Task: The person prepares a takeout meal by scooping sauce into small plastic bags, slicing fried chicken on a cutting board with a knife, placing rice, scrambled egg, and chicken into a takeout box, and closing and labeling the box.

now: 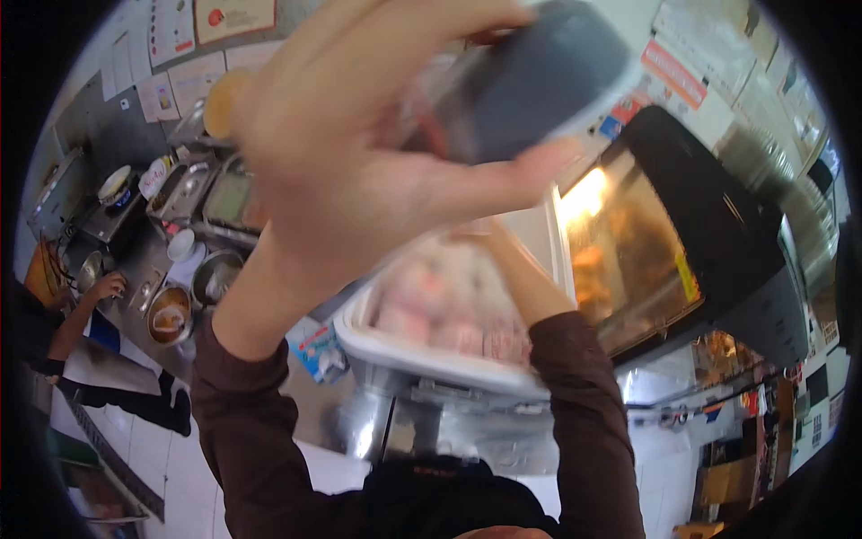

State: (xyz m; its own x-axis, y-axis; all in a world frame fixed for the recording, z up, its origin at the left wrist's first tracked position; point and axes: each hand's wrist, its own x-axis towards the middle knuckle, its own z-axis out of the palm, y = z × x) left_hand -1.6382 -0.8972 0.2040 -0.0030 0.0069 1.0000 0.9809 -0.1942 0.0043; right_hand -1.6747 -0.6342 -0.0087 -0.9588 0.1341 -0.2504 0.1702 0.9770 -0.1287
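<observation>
My left hand (350, 175) is raised close to the camera and blurred. Its thumb and fingers lie around a dark grey, rounded object (552, 81) with a pale edge; I cannot tell what it is. Below it stands a white-rimmed insulated box (438, 364), holding several wrapped, pale pink and white packs (465, 337). My right hand (475, 232) reaches over the box. Its fingers are mostly hidden behind my left hand, so what they touch cannot be seen.
A lit, glass-fronted warming cabinet or oven (626, 236) stands right of the box. On the left, a steel counter (145, 269) bears metal trays (188, 185) and bowls (168, 316). Another person's hand (108, 286) is over it. Stacked clear containers (774, 162) sit far right.
</observation>
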